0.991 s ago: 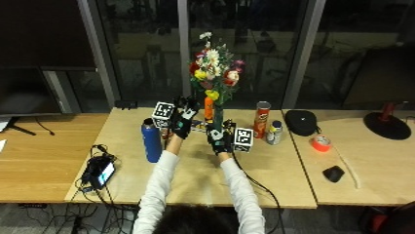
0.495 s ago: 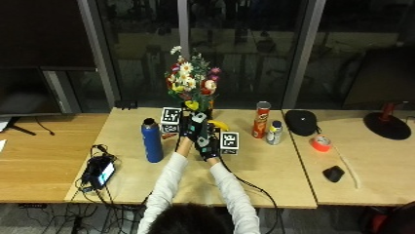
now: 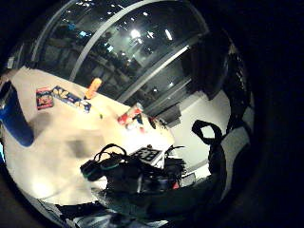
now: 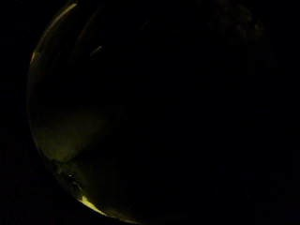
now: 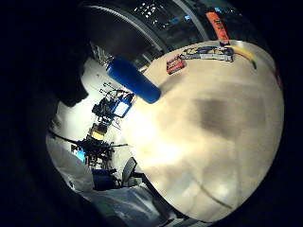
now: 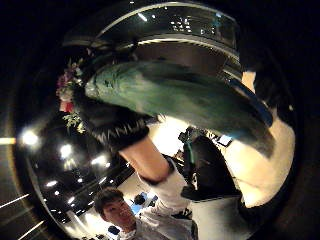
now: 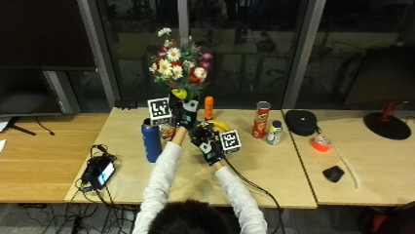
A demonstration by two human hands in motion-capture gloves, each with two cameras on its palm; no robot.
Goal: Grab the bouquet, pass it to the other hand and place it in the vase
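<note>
I hold the bouquet [image 7: 180, 66] upright in my left hand [image 7: 180, 113], my fingers curled round the green wrap of the stems [image 6: 165, 92], with the flowers standing high above the table [image 7: 272, 170]. My right hand [image 7: 206, 142] is just beside it, lower and nearer to me; whether its fingers are curled or straight I cannot tell, and it does not seem to grip anything. So the pass looks done to me, and the step in hand is getting the bouquet into the vase.

To do that well I would keep the stems vertical, bring the bottom of the wrap right over the vase's mouth before lowering, and let go only when the stems are seated and the heavy flower heads will not tip the bunch over. I cannot make out the vase itself; it may be hidden behind my hands and the bouquet, so I judge I must find its opening before I lower.

The blue bottle [image 7: 151, 140] stands just beside my left wrist, and the small orange bottle [image 7: 208, 107] and the banana [image 7: 219, 126] lie close behind my hands, so I should lower straight down and not sweep sideways. The red tube of crisps [image 7: 261, 119] stands a little further to my right.
</note>
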